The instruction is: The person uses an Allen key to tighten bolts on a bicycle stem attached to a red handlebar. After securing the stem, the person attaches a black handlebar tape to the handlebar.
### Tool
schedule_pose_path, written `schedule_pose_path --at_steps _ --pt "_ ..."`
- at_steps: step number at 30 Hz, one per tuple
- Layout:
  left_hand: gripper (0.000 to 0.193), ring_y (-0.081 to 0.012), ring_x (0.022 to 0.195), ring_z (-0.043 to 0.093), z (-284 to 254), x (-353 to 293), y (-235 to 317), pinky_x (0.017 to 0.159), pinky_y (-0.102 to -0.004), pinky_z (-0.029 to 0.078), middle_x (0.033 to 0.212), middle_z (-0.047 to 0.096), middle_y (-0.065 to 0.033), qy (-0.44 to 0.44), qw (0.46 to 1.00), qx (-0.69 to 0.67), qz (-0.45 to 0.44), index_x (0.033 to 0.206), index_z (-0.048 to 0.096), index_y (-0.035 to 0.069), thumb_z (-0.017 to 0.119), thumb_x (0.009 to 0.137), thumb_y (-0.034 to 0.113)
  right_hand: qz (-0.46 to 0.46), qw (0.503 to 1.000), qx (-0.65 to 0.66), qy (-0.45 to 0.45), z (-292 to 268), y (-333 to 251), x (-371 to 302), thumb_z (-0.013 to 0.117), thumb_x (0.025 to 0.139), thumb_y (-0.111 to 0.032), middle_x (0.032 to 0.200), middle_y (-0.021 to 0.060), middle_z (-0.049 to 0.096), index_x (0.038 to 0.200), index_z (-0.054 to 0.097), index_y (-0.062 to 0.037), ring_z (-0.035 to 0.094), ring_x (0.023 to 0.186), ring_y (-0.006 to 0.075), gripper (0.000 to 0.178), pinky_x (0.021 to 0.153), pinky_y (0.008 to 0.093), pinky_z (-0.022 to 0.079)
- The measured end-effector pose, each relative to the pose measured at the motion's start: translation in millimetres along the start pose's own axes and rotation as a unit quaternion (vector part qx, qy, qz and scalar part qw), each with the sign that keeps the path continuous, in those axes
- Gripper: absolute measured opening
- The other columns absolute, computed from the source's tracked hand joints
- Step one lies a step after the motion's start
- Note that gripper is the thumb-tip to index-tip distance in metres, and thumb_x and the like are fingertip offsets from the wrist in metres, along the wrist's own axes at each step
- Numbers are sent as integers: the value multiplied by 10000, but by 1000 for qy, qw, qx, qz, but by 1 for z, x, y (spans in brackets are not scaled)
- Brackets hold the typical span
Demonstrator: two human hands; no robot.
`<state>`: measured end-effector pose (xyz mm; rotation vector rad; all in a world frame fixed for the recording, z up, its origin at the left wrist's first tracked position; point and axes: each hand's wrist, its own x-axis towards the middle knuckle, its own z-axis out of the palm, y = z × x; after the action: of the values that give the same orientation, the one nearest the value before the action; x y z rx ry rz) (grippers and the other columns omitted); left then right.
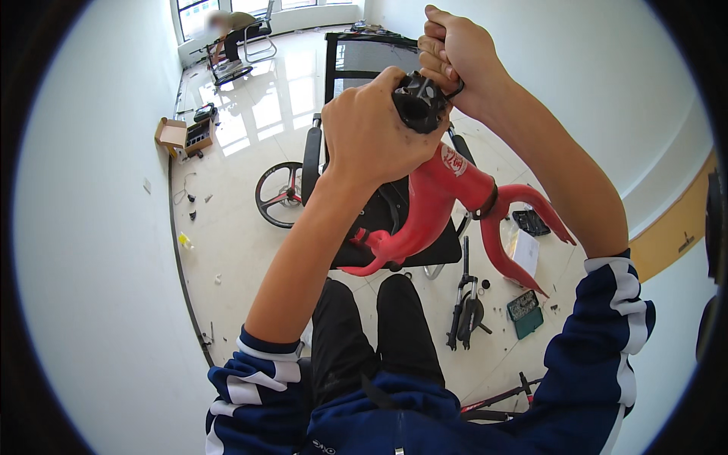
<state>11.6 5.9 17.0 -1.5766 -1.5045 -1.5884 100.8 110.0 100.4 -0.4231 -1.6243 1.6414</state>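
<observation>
Red metal bicycle frame (436, 201) held up over black chair (356, 68), above lap. Left hand (371, 133) wrapped round black stem clamp (419, 102) at top; right hand (459, 53) fisted on small tool there. Frame likely rigid, awkwardly long, paint slick; grip at thick tube.

Head-worn fisheye view, looking down

It sits close above the red bicycle frame (440, 201), facing the floor (243, 243) beyond it.

A bare white-tiled room used as a bicycle workshop: loose wheel (279, 194), suspension fork (464, 303), green toolbox (525, 312).
</observation>
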Motion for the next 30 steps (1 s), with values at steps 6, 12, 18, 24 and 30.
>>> schedule_pose_path --at_steps 6,12,18,24,30 --pt "383 -294 514 641 7 -5 1 514 -345 502 550 623 -82 25 1000 15 -4 754 642 72 808 667 407 -16 998 -6 66 9 2 -10 380 1073 -247 552 -38 287 797 440 -105 235 459 86 316 443 261 266" --pt "374 -287 507 636 21 -11 6 559 -351 509 558 630 -83 46 998 49 -16 799 657 60 802 650 370 -26 995 -44 88 -2 7 -5 382 1060 -226 560 -27 295 791 439 -95 245 473 102 305 442 274 279" --pt "375 -268 502 634 22 -12 7 566 -346 503 569 640 -82 64 996 65 -16 823 662 53 798 653 358 9 992 -19 128 7 -4 -19 375 1068 -209 557 -40 258 769 391 -125 221 417 86 312 404 269 217" --pt "391 -271 513 640 19 -10 7 533 -345 495 563 633 -73 48 997 66 -2 804 649 60 804 656 387 22 988 -153 22 2 -11 -14 429 1068 -260 534 -59 287 713 395 -140 223 395 62 376 387 247 206" --pt "414 -283 495 638 14 -8 4 480 -349 473 541 615 -68 17 998 60 -6 757 628 77 797 683 448 9 956 -293 20 -3 -12 -9 481 1054 -294 510 -34 341 688 451 -131 311 395 97 402 407 267 268"
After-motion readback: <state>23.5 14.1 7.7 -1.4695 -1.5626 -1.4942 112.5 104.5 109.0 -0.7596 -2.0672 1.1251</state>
